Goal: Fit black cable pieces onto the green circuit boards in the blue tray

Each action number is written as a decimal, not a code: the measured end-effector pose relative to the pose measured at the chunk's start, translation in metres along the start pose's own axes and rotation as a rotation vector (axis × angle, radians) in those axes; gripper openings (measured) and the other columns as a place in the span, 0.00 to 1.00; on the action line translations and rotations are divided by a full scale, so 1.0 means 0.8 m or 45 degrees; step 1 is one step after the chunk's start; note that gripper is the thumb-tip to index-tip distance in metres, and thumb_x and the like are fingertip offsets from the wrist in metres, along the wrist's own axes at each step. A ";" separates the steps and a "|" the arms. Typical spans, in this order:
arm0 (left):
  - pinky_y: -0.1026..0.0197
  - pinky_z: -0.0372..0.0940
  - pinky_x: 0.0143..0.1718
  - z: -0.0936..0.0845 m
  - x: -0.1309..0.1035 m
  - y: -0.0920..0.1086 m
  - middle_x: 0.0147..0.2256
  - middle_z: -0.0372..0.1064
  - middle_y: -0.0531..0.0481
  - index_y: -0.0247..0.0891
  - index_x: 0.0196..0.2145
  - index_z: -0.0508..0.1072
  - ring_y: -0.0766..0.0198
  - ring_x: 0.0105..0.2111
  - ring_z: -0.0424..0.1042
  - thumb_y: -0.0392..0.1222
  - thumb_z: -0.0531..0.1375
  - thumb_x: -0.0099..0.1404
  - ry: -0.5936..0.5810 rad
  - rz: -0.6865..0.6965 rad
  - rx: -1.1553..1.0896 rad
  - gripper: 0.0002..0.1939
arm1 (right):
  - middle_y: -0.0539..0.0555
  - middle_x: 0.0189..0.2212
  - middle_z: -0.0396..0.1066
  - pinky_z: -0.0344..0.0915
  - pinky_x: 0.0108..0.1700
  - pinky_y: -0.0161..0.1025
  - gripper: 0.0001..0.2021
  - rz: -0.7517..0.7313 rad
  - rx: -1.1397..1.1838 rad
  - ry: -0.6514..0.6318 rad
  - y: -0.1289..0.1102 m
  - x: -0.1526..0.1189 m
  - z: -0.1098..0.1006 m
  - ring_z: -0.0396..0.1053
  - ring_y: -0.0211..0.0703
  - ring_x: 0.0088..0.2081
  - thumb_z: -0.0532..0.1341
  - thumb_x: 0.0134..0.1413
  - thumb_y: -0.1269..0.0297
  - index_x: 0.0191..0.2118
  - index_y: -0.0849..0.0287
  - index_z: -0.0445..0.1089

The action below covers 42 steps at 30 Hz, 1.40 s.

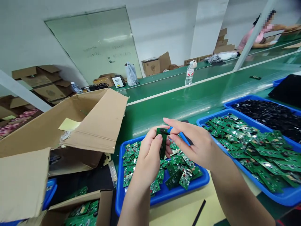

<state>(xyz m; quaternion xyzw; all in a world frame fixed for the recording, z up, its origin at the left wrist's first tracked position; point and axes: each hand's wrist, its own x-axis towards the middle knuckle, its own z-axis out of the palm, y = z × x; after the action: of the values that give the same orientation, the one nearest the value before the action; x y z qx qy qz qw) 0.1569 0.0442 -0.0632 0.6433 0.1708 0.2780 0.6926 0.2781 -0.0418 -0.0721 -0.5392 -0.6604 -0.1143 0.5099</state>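
My left hand [152,147] is closed around a green circuit board [162,146], which it holds upright with the thumb across its face. My right hand [195,141] is at the board's upper right edge. Its index finger is stretched out above the board, while the thumb side pinches a small dark piece [167,134] against the edge; its kind is too small to tell. Below both hands is a blue tray [180,195] with many loose circuit boards [185,177].
A second blue tray [256,191] of circuit boards and a third of black parts [265,116] are at right. Left are an open carton [96,122] and a small box [105,207] of boards. A black strip [199,212] lies in front; a bottle [189,73] and a co-worker [258,36] are beyond.
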 end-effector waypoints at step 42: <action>0.69 0.57 0.20 -0.004 0.002 0.005 0.26 0.65 0.54 0.37 0.33 0.67 0.72 0.20 0.59 0.45 0.51 0.69 -0.021 0.059 0.246 0.12 | 0.54 0.33 0.73 0.69 0.37 0.41 0.17 -0.044 -0.306 0.021 0.006 0.003 -0.001 0.71 0.42 0.34 0.52 0.62 0.74 0.55 0.61 0.65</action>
<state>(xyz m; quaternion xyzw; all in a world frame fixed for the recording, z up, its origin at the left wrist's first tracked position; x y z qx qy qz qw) 0.1554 0.0473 -0.0590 0.7132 0.1764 0.2708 0.6220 0.2825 -0.0391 -0.0721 -0.5841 -0.6469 -0.2058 0.4450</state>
